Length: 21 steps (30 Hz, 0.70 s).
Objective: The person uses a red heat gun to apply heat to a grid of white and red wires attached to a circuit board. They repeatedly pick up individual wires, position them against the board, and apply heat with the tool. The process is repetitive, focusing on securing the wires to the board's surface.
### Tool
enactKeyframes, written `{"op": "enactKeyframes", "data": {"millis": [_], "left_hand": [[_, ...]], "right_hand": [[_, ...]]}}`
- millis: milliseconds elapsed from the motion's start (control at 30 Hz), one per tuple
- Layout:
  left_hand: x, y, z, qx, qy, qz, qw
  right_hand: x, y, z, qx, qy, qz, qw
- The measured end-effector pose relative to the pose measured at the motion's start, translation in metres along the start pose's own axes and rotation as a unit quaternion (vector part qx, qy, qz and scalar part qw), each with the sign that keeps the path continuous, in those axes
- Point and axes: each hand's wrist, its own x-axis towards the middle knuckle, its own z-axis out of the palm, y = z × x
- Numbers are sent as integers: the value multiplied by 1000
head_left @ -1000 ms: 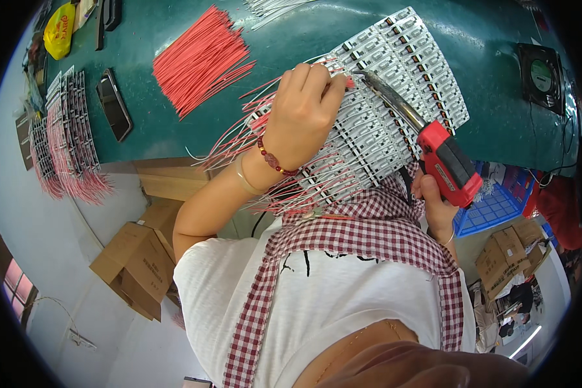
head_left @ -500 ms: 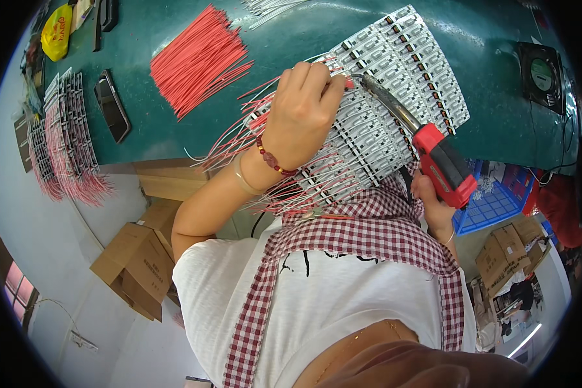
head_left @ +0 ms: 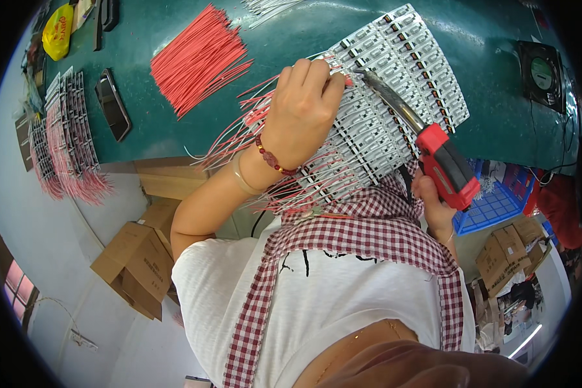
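My left hand point(head_left: 302, 107) is closed over the left side of a panel of small white circuit boards point(head_left: 427, 71). Its fingertips pinch a red wire point(head_left: 348, 82), mostly hidden by the fingers. My right hand point(head_left: 435, 205) grips a red and black soldering gun point(head_left: 447, 167) from below. The gun's metal barrel slants up and left across the boards, its tip just right of my left fingertips and apart from them. Red and white wires point(head_left: 229, 145) fan out from the panel's left edge, under my left wrist.
A pile of red wires point(head_left: 200, 61) lies on the green table point(head_left: 149, 139), with white wires point(head_left: 268, 10) behind. Toward the left are a phone point(head_left: 112, 105) and wired board strips point(head_left: 71, 129). A black fan-like device point(head_left: 542, 77) sits at right, above a blue basket point(head_left: 498, 207).
The soldering gun's tip has shifted slightly up, away from the red wire, and its body a little right. My left hand and the boards have barely moved.
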Motion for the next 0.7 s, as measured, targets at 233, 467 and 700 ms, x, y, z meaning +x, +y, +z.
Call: {"op": "enactKeyframes", "data": {"millis": [233,467,700], "left_hand": [[1,1,1,-5,-2,-4,1000],[1,0,1,15,-6,2,1000],[-2,4,-5,20,30,33,999]], "right_hand": [[0,13,-1,-94,-11,-16,995],[-3,2,-4,-42,4,-33,999],[-9,-1,-5,102,-13,0,995]]}}
